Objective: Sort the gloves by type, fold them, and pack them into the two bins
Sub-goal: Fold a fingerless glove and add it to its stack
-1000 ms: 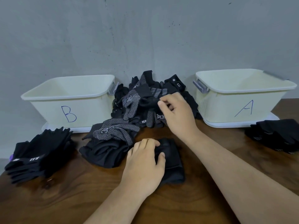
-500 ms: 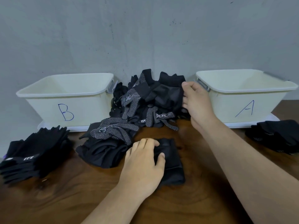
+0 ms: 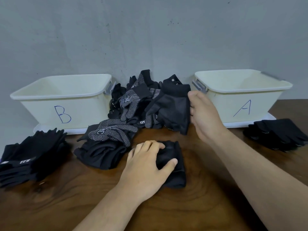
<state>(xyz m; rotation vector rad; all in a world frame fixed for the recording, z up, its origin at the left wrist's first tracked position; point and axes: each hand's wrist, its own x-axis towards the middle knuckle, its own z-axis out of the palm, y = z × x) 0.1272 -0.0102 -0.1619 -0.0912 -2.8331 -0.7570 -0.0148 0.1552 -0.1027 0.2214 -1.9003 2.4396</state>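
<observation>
A loose pile of black gloves (image 3: pixel 133 112), some with white dots, lies against the wall between two cream bins. Bin B (image 3: pixel 66 104) stands at the left and bin A (image 3: pixel 241 100) at the right. My right hand (image 3: pixel 205 114) grips the edge of a plain black glove (image 3: pixel 173 109) lifted at the right side of the pile. My left hand (image 3: pixel 146 165) presses down on a folded black glove (image 3: pixel 175 167) on the table in front of me, its fingers curled over it.
A stack of black gloves (image 3: pixel 28 155) lies at the left front of bin B. Another stack of black gloves (image 3: pixel 280 134) lies at the right of bin A. The wooden table (image 3: pixel 200 205) reaches back to a grey wall.
My right hand has pulled a plain black glove out of the pile and drawn it to the right, toward bin A. The left hand has stayed on the folded glove.
</observation>
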